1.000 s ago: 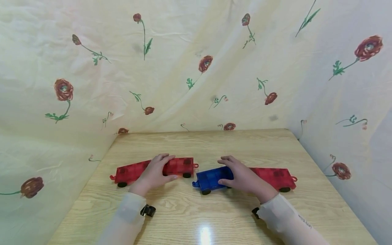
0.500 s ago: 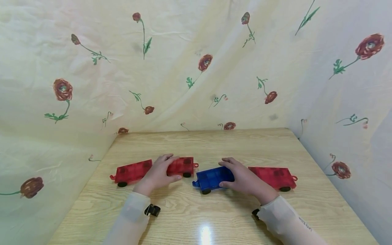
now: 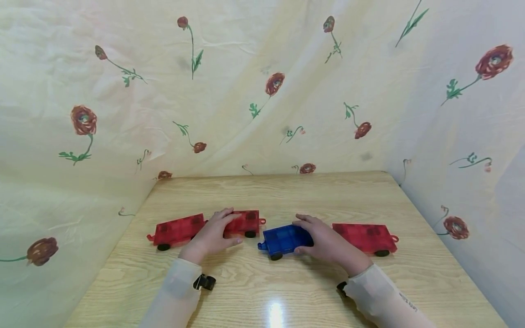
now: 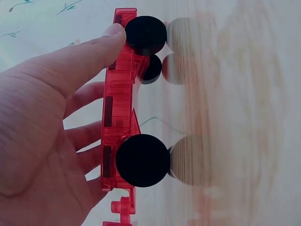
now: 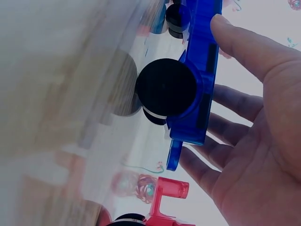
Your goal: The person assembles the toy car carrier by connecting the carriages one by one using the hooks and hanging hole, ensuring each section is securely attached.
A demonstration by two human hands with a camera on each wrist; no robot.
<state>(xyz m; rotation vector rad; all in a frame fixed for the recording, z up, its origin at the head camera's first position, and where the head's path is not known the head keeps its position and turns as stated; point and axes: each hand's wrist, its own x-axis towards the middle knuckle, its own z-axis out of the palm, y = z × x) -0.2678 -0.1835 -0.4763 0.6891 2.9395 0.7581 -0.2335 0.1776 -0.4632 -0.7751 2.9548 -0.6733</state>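
My left hand [image 3: 212,236] holds a transparent red toy wagon [image 3: 245,223] with black wheels. Its thumb [image 4: 84,61] lies along the wagon's near side and the fingers are on the far side. A second red toy wagon [image 3: 179,229] stands just left of that hand. My right hand [image 3: 326,241] spans a blue toy wagon [image 3: 283,240], thumb against the near side, fingers across the far side. The blue wagon's hook points left, a short gap from the ring of the held red wagon. Right of this hand stands a third red wagon [image 3: 367,238]; its red hook [image 5: 171,188] shows apart from the blue tab [image 5: 173,155].
All the wagons stand on a wood-grain tabletop [image 3: 246,291]. Flower-printed cloth [image 3: 229,100] hangs behind the table and along both sides. Wood surface lies in front of and behind the row.
My left hand has shifted a little to the right along the red wagon, uncovering more of the left red wagon. The right hand and the wagons have hardly moved.
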